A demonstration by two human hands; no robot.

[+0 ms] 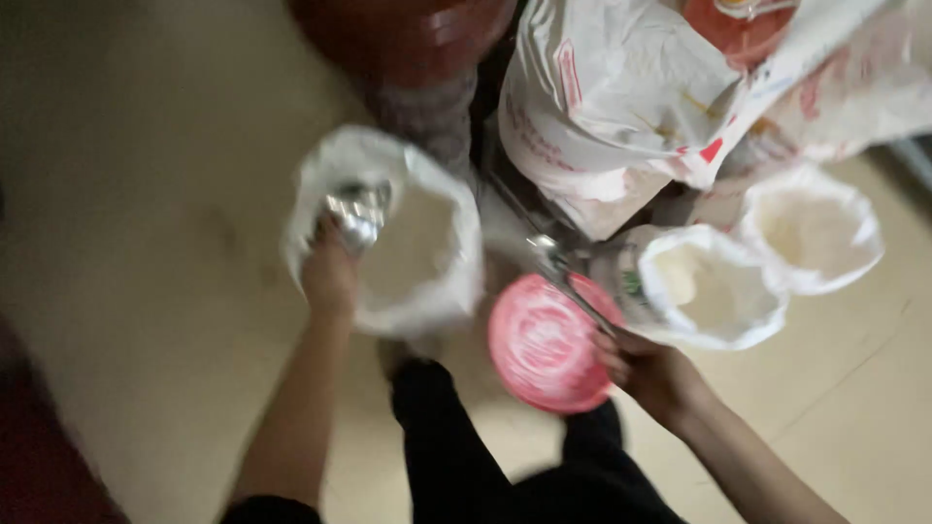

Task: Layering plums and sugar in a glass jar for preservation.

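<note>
Looking down from the head camera, blurry frame. Left hand (330, 277) has its grip closed round a shiny metal cup (356, 215), held at the left rim of an open white sack (427, 257) with pale contents; cup sits just over the sack's mouth. Right hand (655, 374) has its grip closed on a pink round lid (546, 344), and a thin metal ladle (563, 272) runs from the same hand up and left across the lid; cannot tell exactly how the fingers share the two. Lid is between the first sack and a second open white sack (714, 291). A third open sack (815, 233) is right of that. Large printed white bag (621, 107) behind them, red container (408, 34) at top. Everything stands on a pale floor (146, 243). The person's dark trouser legs (456, 456) show below.
</note>
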